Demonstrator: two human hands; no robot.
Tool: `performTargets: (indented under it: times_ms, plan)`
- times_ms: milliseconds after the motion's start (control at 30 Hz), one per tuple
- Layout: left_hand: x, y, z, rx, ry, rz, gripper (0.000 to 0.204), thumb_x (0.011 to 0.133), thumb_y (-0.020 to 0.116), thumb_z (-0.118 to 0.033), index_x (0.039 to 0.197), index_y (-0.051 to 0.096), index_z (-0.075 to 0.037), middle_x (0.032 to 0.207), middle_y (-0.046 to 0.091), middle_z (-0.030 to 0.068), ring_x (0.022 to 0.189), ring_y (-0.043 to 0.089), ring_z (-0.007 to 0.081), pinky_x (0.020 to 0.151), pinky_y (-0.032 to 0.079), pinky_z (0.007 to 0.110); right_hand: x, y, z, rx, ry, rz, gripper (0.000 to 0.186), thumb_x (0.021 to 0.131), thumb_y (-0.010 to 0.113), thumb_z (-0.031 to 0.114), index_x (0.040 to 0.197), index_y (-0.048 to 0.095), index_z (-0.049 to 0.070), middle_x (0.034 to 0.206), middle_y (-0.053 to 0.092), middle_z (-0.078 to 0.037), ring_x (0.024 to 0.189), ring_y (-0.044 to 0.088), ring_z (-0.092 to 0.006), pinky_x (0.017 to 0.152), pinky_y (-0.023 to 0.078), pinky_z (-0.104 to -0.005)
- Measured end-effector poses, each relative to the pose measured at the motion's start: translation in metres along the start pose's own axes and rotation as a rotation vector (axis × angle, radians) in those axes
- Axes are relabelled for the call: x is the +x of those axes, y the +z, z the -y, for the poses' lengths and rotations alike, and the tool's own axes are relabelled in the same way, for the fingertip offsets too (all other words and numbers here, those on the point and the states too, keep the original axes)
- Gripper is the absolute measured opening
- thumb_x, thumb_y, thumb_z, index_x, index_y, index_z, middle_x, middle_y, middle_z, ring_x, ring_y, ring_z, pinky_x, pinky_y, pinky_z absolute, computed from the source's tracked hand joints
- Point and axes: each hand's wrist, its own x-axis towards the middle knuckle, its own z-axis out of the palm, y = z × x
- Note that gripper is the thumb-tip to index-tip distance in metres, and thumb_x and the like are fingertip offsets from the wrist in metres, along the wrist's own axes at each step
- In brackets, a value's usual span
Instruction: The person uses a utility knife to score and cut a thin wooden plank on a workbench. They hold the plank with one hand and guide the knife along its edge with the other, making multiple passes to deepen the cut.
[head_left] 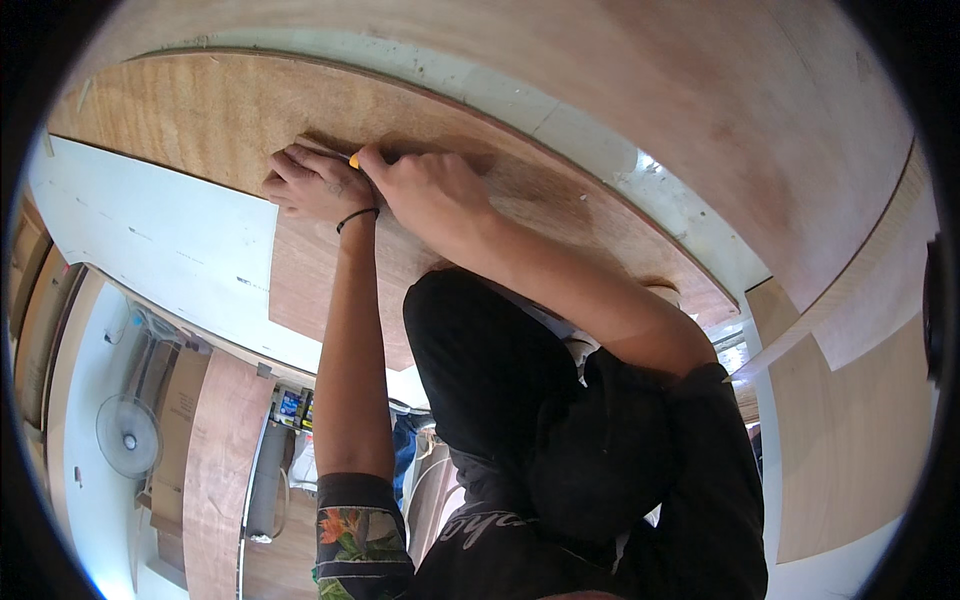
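Note:
My left hand (318, 184), with a black band round its wrist, rests on a large brown plywood sheet (190, 105). Its fingers are bent and close together, and their tips are hidden underneath. A thin pale edge shows along its far side; what it belongs to cannot be made out. Just to the right, my right hand (428, 188) is closed, its thumb against a small yellow-ended tool (354, 161). Most of that tool is hidden between the two hands. Both hands are close together, low on the sheet.
A white panel (150, 230) and a reddish board (305, 280) lie nearer me. Beyond the sheet, a large curved wooden panel (740, 110) rises at the upper right. My bent knee (470, 320) is close below my forearms. A fan (130, 438) stands at the lower left.

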Motion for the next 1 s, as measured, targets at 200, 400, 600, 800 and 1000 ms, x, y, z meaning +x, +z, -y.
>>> performTargets:
  times_ms: [200, 400, 600, 800, 1000]
  plan:
    - [0.001, 0.000, -0.001, 0.007, -0.019, 0.009, 0.032, 0.094, 0.035, -0.037, 0.098, 0.051, -0.009, 0.099, 0.043, 0.0141, 0.100, 0.041, 0.0320, 0.084, 0.029, 0.047, -0.004, -0.003, 0.002, -0.006, 0.039, 0.054, 0.025, 0.084, 0.052, 0.010, 0.108, 0.050, 0.004, 0.064, 0.064, -0.012, 0.065, 0.068, -0.0259, 0.057, 0.054, -0.0357]
    - [-0.001, -0.002, -0.002, 0.002, -0.005, 0.003, 0.034, 0.094, 0.034, -0.038, 0.098, 0.052, -0.009, 0.100, 0.043, 0.0141, 0.100, 0.042, 0.0312, 0.084, 0.030, 0.046, -0.020, -0.005, -0.002, -0.039, 0.032, 0.013, 0.026, 0.084, 0.052, 0.010, 0.109, 0.049, 0.005, 0.062, 0.062, -0.011, 0.059, 0.066, -0.0244, 0.053, 0.053, -0.0350]
    - [-0.001, -0.002, -0.003, 0.007, -0.007, 0.005, 0.035, 0.095, 0.033, -0.037, 0.098, 0.052, -0.008, 0.102, 0.044, 0.0143, 0.101, 0.042, 0.0312, 0.085, 0.029, 0.046, -0.033, -0.007, -0.004, -0.128, 0.023, -0.021, 0.026, 0.084, 0.052, 0.010, 0.109, 0.049, 0.006, 0.059, 0.062, -0.009, 0.057, 0.066, -0.0219, 0.052, 0.052, -0.0329]
    - [0.000, -0.002, -0.002, 0.011, 0.005, 0.000, 0.036, 0.095, 0.032, -0.038, 0.099, 0.051, -0.008, 0.102, 0.044, 0.0148, 0.101, 0.042, 0.0318, 0.086, 0.030, 0.046, -0.040, -0.008, -0.007, -0.084, 0.042, 0.018, 0.034, 0.081, 0.052, 0.003, 0.115, 0.049, 0.005, 0.059, 0.061, -0.013, 0.056, 0.066, -0.0269, 0.047, 0.052, -0.0356]
    - [0.000, -0.004, -0.004, 0.024, -0.001, 0.018, 0.036, 0.095, 0.032, -0.039, 0.100, 0.051, -0.009, 0.101, 0.044, 0.0144, 0.102, 0.042, 0.0320, 0.086, 0.029, 0.047, -0.044, -0.009, -0.009, -0.051, 0.055, 0.064, 0.034, 0.082, 0.052, 0.003, 0.116, 0.049, 0.006, 0.058, 0.061, -0.013, 0.056, 0.066, -0.0268, 0.048, 0.052, -0.0353]
